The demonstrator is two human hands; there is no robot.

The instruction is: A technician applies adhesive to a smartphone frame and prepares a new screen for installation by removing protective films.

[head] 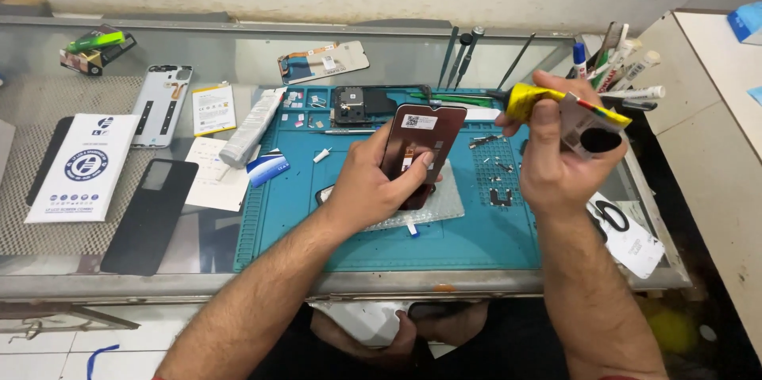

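My left hand (373, 182) grips a dark phone screen panel (423, 140), tilted upright above the teal work mat (317, 221), its back side with a small label facing me. My right hand (556, 154) holds a yellow glue tube (556, 102) with a black nozzle pointing left, just right of the panel's top edge and apart from it. Behind the panel on the mat lies a phone frame with exposed board (357, 104). A clear plastic sheet (444, 205) rests under my left hand.
A white box (79, 167), a dark back cover (151, 213), a silver back cover (163, 102) and a white tube (250, 128) lie at left. Several pens and tools (619, 63) stand at right, screwdrivers (464, 55) behind. Scissors (611, 213) lie on paper by the glass counter's right edge.
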